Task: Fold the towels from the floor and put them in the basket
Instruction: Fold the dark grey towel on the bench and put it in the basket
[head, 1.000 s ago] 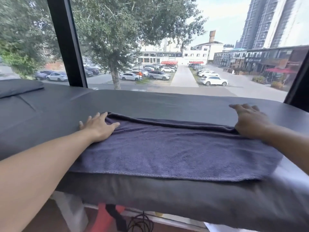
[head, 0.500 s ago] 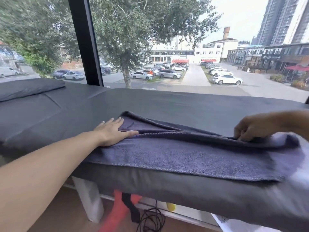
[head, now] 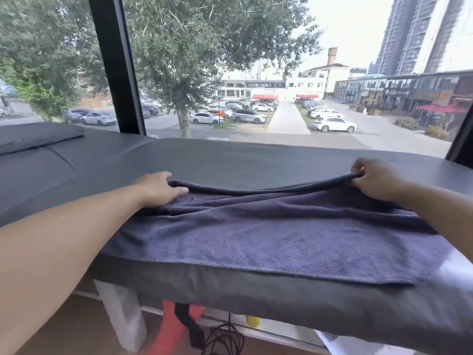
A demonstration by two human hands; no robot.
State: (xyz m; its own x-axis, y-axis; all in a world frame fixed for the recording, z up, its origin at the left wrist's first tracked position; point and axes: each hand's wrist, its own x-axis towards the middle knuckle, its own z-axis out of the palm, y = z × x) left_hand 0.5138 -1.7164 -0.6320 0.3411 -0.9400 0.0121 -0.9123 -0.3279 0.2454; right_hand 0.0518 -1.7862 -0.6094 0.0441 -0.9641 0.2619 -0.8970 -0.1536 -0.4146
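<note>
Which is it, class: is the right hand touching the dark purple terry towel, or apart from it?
Touching. The head view shows the right hand pinching the dark purple terry towel at its raised far edge.

Single head-worn view: you look forward and slightly down across the padded bench (head: 230, 162), close over its near edge, facing the window (head: 281, 73) directly behind it.

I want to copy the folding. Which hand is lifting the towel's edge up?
The right hand. It pinches the far edge of the purple towel and raises it off the grey cushion. The left hand grips its end low, against the cushion.
</note>
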